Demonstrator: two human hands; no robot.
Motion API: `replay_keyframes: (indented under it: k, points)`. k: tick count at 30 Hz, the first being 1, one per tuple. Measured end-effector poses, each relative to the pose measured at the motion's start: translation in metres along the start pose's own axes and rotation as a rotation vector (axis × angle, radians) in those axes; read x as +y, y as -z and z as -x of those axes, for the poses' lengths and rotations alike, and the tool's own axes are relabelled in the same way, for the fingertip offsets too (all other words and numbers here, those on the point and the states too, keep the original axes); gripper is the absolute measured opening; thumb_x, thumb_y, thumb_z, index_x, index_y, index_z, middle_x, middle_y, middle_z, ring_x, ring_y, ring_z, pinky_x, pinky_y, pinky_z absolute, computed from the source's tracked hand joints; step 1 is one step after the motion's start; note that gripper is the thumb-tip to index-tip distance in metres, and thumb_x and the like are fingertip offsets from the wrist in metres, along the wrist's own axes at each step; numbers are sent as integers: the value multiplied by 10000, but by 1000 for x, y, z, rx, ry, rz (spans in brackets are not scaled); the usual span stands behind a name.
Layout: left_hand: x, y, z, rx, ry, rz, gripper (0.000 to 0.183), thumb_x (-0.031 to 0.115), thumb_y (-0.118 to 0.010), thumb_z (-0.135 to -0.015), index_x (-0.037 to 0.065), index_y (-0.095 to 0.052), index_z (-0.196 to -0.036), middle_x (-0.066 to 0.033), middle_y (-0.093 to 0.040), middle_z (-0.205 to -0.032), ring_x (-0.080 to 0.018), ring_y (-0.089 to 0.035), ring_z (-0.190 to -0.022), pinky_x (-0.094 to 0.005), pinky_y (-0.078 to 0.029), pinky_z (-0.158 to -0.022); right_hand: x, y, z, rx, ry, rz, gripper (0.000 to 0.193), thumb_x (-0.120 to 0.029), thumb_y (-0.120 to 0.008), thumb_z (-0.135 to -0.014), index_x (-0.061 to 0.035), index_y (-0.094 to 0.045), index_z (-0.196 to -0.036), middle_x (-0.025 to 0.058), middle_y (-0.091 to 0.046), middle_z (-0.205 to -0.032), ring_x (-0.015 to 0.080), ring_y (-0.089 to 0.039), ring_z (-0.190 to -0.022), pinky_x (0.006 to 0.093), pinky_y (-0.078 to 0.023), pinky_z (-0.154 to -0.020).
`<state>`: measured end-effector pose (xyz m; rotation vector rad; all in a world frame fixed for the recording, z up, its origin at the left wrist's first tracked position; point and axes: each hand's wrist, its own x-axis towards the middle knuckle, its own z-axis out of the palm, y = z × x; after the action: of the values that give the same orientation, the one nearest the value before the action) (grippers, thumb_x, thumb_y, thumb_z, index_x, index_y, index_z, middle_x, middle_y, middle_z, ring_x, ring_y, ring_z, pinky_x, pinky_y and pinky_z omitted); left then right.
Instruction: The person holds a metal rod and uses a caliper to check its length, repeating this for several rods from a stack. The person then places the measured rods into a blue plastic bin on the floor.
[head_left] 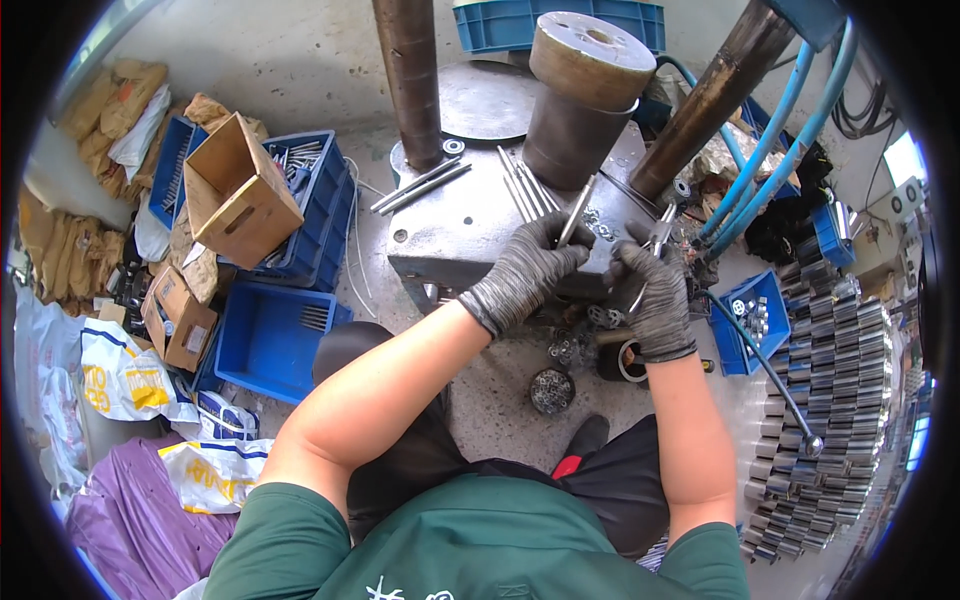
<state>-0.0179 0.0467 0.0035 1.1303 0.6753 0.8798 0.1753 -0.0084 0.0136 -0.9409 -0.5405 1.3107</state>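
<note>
Both of my hands wear dark grey gloves. In my left hand [530, 268] is a slim metal rod [577, 212], its pointed end tilted up and away from me. My right hand [655, 300] is closed round a pair of pliers [660, 232], whose jaws point up beside the rod. Palm and fingers hide most of the handles. Both hands are over the near edge of a heavy steel press table [450, 225]. Several similar rods [522, 185] lie on it just beyond my left hand, and two more [425, 187] lie farther left. Small rings [598, 222] lie scattered near the right hand.
A thick steel cylinder [570, 140] stands on the press table between two columns [408, 80]. Blue hoses [775, 150] hang at the right, above stacked metal tubes [840, 370]. Left are blue crates [265, 340] and a cardboard box [240, 195]. A round tin [552, 391] of small parts sits below.
</note>
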Motion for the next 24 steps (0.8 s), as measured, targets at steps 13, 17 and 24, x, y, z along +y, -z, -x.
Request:
replay_keyframes:
  k: [13,17,24]
  points:
    - [-5,-24,16,-46,73,163,226,136,-721,-979,41,-630,-1162,-23,-700,-944,-70,-659,-773,-217,-566,-663,11,-1,24,27,33,356,313,-169,-771,-937,-24,-637,-1180,49,-704,-948,121,-682,-774,243,-550,-620]
    - [-2,-28,16,-15,37,43,193,180,-706,-991,50,-644,-1120,-1,-677,-884,-41,-595,-695,-193,-501,-591,11,-3,24,49,8,344,424,-182,-783,-928,-18,-584,-1265,70,-693,-1039,142,-678,-875,280,-574,-727]
    - [-1,-13,12,43,158,109,275,311,-678,-995,56,-622,-1083,0,-626,-767,-66,-576,-610,-202,-473,-536,-10,-2,35,-84,72,531,796,-83,-784,-837,0,-390,-1524,76,-630,-1168,167,-642,-979,306,-565,-806]
